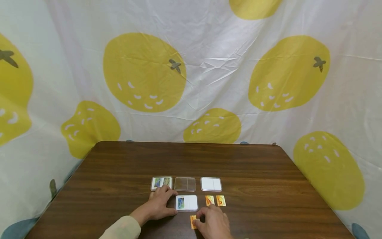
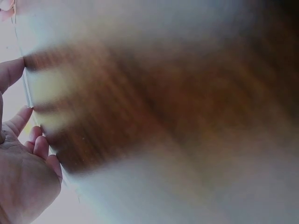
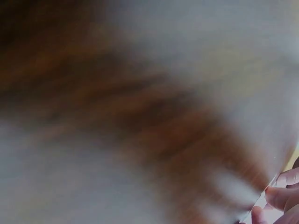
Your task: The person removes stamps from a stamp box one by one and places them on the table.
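Observation:
In the head view, a flat clear case (image 1: 189, 206) with a white insert and one small blue-green picture at its left lies in front of me. My left hand (image 1: 159, 204) rests beside its left edge, thumb near the lower corner and fingers spread near the upper one. My right hand (image 1: 214, 221) pinches the right side of a small stamp-like orange picture card (image 1: 192, 225) on the table, thumb and forefinger curled. Two similar orange cards, a left one (image 1: 209, 199) and a right one (image 1: 221, 200), lie just beyond that hand. Both wrist views show mostly blurred tabletop reflection and fingertips.
Behind the near case stands a row: a case with two pictures (image 1: 157, 183) at left, partly behind the left fingers, a transparent case piece (image 1: 185, 184) in the middle, and a white-insert case (image 1: 211, 184) at right. All lie on a dark wooden table (image 1: 253, 172) before a lemon-patterned curtain (image 1: 215, 76).

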The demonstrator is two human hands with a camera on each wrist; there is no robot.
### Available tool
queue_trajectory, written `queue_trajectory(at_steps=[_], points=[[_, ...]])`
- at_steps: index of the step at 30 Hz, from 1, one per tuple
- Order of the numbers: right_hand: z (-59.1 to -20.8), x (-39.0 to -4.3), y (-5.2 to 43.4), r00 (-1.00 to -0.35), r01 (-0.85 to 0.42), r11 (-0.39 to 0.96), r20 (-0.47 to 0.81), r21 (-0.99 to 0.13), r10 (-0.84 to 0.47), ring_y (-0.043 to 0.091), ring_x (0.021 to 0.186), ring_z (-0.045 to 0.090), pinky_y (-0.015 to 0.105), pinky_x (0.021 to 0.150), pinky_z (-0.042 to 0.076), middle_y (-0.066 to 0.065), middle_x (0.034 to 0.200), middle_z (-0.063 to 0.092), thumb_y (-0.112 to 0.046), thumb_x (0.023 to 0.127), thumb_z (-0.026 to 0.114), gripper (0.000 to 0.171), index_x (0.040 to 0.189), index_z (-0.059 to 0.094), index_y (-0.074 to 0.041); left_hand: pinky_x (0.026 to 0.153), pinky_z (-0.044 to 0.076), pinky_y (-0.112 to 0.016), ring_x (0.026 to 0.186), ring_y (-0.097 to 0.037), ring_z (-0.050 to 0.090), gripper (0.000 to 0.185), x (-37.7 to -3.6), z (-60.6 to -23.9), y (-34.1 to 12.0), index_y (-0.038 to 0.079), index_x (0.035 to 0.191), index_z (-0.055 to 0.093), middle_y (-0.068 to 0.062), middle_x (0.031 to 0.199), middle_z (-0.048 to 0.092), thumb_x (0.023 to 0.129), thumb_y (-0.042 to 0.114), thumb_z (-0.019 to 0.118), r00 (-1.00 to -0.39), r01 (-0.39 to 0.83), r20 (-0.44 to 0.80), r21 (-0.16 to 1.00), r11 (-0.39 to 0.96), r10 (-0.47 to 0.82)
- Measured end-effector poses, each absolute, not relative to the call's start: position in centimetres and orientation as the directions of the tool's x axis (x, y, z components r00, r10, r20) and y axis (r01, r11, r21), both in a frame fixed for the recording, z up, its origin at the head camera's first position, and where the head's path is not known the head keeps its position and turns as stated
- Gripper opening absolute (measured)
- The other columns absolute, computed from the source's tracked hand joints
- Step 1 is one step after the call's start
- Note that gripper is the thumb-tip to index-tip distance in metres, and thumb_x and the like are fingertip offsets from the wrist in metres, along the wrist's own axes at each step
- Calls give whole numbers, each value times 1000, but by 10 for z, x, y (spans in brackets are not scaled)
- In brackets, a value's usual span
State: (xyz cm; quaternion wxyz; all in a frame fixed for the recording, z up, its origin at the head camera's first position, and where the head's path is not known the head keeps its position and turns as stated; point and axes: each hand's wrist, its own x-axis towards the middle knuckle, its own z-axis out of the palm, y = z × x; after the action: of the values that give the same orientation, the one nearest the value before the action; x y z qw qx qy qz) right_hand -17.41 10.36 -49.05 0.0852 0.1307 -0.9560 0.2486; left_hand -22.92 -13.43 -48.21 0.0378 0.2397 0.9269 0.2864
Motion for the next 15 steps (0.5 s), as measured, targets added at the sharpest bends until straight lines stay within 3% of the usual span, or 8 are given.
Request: queue_trajectory(at_steps=[7, 15], points=[[-485, -177, 100, -961, -254, 825, 231, -506, -154, 15, 77, 54, 39, 65, 41, -8, 80, 53, -34, 77, 81, 14, 77, 70, -25, 90, 32, -58, 116, -33, 43, 53, -230, -486, -136, 14, 124, 60, -6, 120, 47, 81, 36, 79, -880, 424, 60, 544, 724, 471], [-472, -197, 103, -921, -371, 740, 324, -561, -217, 11, 78, 54, 30, 64, 42, -6, 87, 60, -27, 81, 80, 13, 86, 75, -17, 89, 32, -56, 115, -33, 43, 53, -230, -484, -136, 13, 123, 60, -5, 119, 47, 80, 35, 80, -883, 424, 69, 540, 727, 464]])
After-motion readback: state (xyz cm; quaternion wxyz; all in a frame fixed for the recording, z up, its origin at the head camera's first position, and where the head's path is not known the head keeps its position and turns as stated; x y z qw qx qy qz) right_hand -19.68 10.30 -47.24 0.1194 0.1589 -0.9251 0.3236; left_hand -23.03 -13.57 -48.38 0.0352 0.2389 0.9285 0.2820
